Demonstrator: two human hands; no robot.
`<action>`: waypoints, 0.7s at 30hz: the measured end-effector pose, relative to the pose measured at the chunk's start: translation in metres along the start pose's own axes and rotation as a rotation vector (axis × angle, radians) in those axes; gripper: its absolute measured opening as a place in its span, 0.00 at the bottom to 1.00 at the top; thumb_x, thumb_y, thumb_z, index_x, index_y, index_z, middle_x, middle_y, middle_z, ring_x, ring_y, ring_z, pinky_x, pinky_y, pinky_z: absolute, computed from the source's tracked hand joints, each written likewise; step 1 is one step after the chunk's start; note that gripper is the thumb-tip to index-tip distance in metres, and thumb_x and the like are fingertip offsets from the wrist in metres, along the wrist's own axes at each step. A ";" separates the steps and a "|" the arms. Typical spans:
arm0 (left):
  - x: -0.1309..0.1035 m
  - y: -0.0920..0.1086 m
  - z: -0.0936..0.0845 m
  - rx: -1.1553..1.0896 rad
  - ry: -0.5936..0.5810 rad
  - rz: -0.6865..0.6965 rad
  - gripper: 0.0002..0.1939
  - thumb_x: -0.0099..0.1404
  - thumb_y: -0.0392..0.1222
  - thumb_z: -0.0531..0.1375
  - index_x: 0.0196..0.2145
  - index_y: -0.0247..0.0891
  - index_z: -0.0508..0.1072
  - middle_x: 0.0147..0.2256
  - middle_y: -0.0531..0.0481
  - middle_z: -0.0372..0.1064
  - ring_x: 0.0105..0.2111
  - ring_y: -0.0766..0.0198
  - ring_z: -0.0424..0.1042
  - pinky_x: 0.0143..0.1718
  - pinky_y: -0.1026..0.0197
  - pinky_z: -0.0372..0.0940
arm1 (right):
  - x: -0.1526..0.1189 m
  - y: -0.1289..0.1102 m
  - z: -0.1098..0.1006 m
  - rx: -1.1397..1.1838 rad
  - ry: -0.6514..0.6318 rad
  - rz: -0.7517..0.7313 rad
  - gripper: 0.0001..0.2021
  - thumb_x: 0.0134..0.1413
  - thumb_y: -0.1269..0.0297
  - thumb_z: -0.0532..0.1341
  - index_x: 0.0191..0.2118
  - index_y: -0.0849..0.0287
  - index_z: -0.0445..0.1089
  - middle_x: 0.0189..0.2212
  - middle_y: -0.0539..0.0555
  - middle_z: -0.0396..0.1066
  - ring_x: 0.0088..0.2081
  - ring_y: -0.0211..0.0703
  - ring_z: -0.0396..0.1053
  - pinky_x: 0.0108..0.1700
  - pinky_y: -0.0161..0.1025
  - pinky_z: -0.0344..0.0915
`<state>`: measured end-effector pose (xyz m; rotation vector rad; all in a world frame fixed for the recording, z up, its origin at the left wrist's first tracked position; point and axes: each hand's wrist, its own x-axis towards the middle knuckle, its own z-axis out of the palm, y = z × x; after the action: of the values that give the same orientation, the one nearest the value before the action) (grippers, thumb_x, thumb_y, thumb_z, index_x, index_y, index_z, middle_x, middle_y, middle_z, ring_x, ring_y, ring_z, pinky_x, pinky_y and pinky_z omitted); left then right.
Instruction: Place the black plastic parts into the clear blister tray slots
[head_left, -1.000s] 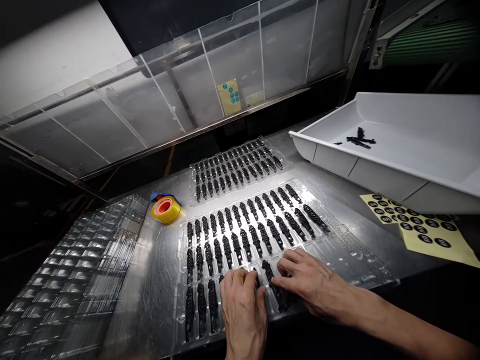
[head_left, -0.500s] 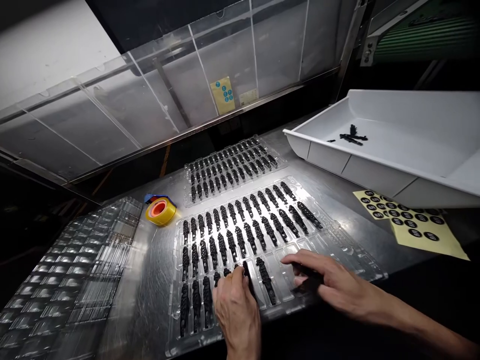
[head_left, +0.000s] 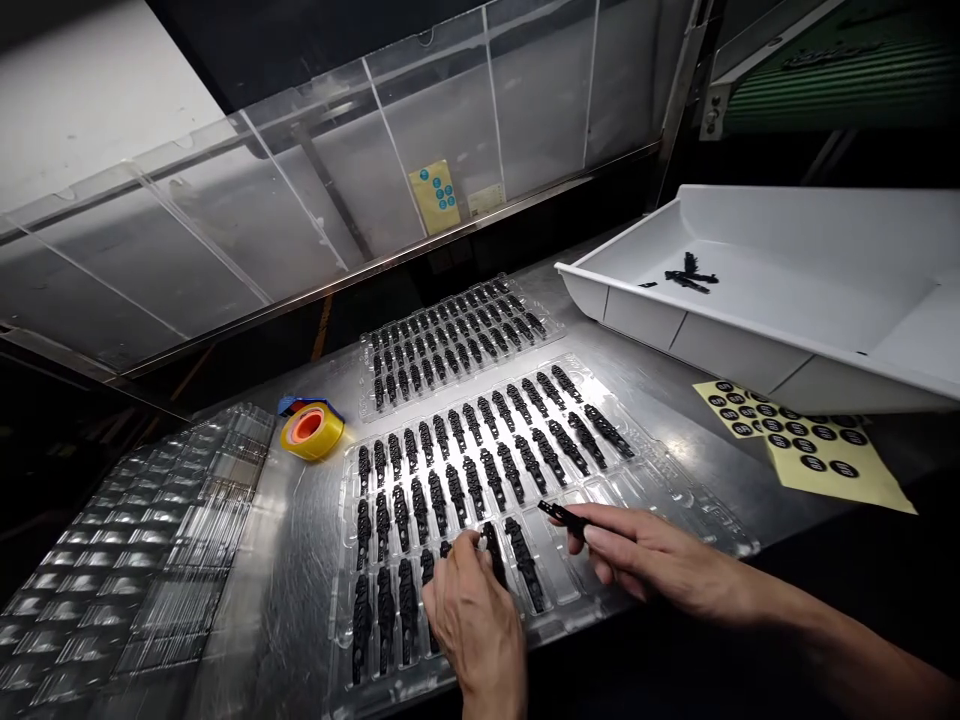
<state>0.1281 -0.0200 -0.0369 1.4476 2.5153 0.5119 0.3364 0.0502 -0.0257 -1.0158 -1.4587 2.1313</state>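
My right hand point(head_left: 637, 552) pinches a slim black plastic part point(head_left: 564, 516) between thumb and fingers, above bare slots at the near right of a clear plastic tray point(head_left: 660, 480). Beside it, the last filled slot of the front row holds a similar black part point(head_left: 523, 565). My left hand point(head_left: 474, 625) rests over the middle of that row, fingers bent down and pressed together. Its fingertips touch the parts there, and whatever is between them is hidden. Two fuller rows of black parts lie behind in the same tray.
Another filled tray point(head_left: 559, 333) lies farther back. At left are a stack of clear trays point(head_left: 150, 520) and a yellow tape roll point(head_left: 330, 430). A white bin point(head_left: 795, 290) with a few black parts stands right, above yellow sticker sheets point(head_left: 840, 485). A clear panel point(head_left: 292, 200) spans the back.
My right hand has turned, so the black part in its grip now shows, pointing left over the tray. My left hand stays at nearly the same spot. The whole view has shifted slightly.
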 end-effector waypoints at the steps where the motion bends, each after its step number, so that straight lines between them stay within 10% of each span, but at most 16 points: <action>1: -0.001 0.001 0.002 0.098 0.051 0.060 0.15 0.70 0.30 0.48 0.46 0.34 0.74 0.37 0.41 0.75 0.39 0.50 0.70 0.42 0.49 0.59 | 0.000 -0.001 0.000 -0.023 -0.008 -0.009 0.28 0.65 0.42 0.56 0.61 0.56 0.66 0.37 0.53 0.67 0.34 0.38 0.64 0.32 0.34 0.61; 11: -0.002 0.001 0.002 0.190 0.212 0.280 0.14 0.69 0.32 0.51 0.36 0.36 0.77 0.34 0.42 0.74 0.36 0.50 0.68 0.38 0.49 0.60 | 0.012 -0.008 -0.004 -0.691 0.105 -0.378 0.14 0.67 0.60 0.57 0.53 0.53 0.74 0.46 0.57 0.71 0.48 0.49 0.67 0.51 0.46 0.65; 17: -0.005 0.006 -0.002 -0.618 -0.255 0.254 0.13 0.70 0.47 0.55 0.47 0.46 0.76 0.44 0.51 0.76 0.44 0.62 0.74 0.46 0.60 0.66 | 0.020 -0.023 -0.003 -0.704 0.024 -0.469 0.11 0.62 0.67 0.61 0.48 0.58 0.76 0.41 0.55 0.74 0.44 0.46 0.69 0.48 0.44 0.65; 21: -0.010 0.005 0.001 -0.648 -0.259 0.178 0.12 0.69 0.50 0.55 0.37 0.46 0.77 0.35 0.53 0.76 0.36 0.62 0.73 0.40 0.60 0.63 | 0.019 -0.029 -0.010 -0.536 -0.049 -0.294 0.13 0.66 0.57 0.59 0.48 0.54 0.76 0.44 0.53 0.73 0.46 0.45 0.70 0.51 0.44 0.65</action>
<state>0.1373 -0.0257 -0.0356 1.3613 1.7856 0.9837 0.3282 0.0801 -0.0077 -0.8448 -2.1200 1.6027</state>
